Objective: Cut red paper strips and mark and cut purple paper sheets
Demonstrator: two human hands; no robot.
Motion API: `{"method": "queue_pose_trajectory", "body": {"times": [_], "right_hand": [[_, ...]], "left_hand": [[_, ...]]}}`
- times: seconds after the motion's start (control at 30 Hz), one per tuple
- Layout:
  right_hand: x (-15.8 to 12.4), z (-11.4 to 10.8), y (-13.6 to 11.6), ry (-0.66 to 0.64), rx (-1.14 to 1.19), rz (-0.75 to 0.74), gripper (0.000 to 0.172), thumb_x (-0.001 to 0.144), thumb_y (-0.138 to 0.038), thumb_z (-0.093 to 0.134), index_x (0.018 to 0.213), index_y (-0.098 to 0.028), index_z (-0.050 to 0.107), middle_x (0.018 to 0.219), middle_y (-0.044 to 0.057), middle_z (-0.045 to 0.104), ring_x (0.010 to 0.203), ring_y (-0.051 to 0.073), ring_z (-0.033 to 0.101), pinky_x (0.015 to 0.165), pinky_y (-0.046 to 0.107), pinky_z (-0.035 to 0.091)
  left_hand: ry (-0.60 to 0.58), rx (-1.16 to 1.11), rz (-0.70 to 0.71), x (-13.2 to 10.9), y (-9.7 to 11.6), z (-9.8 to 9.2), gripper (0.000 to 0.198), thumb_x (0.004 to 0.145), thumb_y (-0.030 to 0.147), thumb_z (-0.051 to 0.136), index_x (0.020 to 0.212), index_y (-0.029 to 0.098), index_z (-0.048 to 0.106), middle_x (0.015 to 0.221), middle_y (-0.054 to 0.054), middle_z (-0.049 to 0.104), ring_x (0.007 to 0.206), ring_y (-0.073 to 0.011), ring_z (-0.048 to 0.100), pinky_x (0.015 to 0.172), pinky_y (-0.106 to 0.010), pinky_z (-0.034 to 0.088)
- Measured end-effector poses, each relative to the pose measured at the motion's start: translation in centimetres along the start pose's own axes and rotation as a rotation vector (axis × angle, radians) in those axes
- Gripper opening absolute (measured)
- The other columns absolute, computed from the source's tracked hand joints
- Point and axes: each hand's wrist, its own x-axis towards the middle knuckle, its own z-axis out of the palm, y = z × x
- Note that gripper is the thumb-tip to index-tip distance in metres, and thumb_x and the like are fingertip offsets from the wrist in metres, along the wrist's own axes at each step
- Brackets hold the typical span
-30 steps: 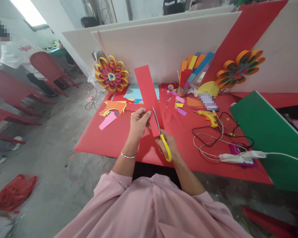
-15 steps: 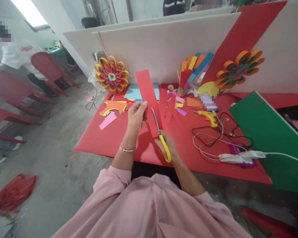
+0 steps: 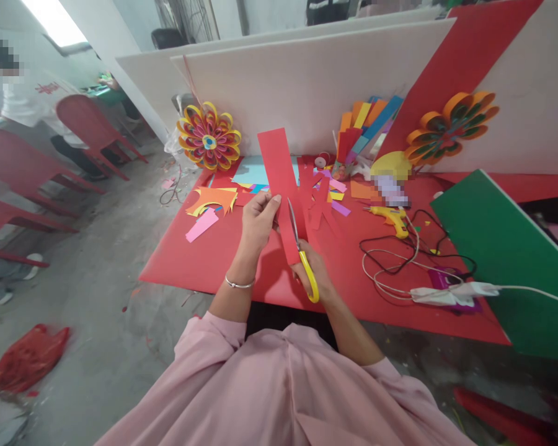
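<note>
My left hand (image 3: pixel 258 220) pinches the left edge of a long red paper strip (image 3: pixel 279 170) that stands up over the red table (image 3: pixel 204 260). My right hand (image 3: pixel 317 272) grips yellow-handled scissors (image 3: pixel 302 257). Their blades run up into the strip from its lower end, along its length. Several cut red strips (image 3: pixel 318 204) lie on the table just behind the held paper.
A yellow glue gun (image 3: pixel 390 218), tangled cords and a white power strip (image 3: pixel 451 292) lie to the right. A green board (image 3: pixel 502 260) leans at far right. Paper flowers (image 3: pixel 209 136) and coloured strips (image 3: pixel 367 121) stand against white panels. Red chairs and another person are at far left.
The scissors have advanced a little further up the red strip. My left hand has shifted slightly along the paper's edge and the strip sits a touch lower.
</note>
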Motion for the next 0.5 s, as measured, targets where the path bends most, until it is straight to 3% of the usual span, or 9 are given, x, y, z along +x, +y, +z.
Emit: {"method": "queue_pose_trajectory", "body": {"times": [0.2, 0.5], "right_hand": [[0.0, -0.2, 0.0, -0.009, -0.022, -0.028, 0.040, 0.086, -0.038, 0.065, 0.122, -0.023, 0.064, 0.064, -0.007, 0.057, 0.054, 0.014, 0.055, 0.052, 0.026, 0.044], [-0.2, -0.2, -1.5, -0.031, 0.017, -0.009, 0.050, 0.087, -0.052, 0.069, 0.125, -0.021, 0.063, 0.063, -0.007, 0.055, 0.052, 0.013, 0.051, 0.051, 0.027, 0.042]], "left_hand": [[0.002, 0.010, 0.027, -0.1, 0.0, -0.1, 0.041, 0.084, 0.050, 0.085, 0.072, 0.022, 0.058, 0.057, 0.008, 0.054, 0.041, -0.0073, 0.051, 0.033, -0.017, 0.043], [0.004, -0.008, 0.008, -0.4, -0.6, -0.1, 0.046, 0.083, 0.058, 0.087, 0.074, 0.023, 0.058, 0.053, 0.007, 0.055, 0.037, -0.0094, 0.053, 0.029, -0.019, 0.042]]}}
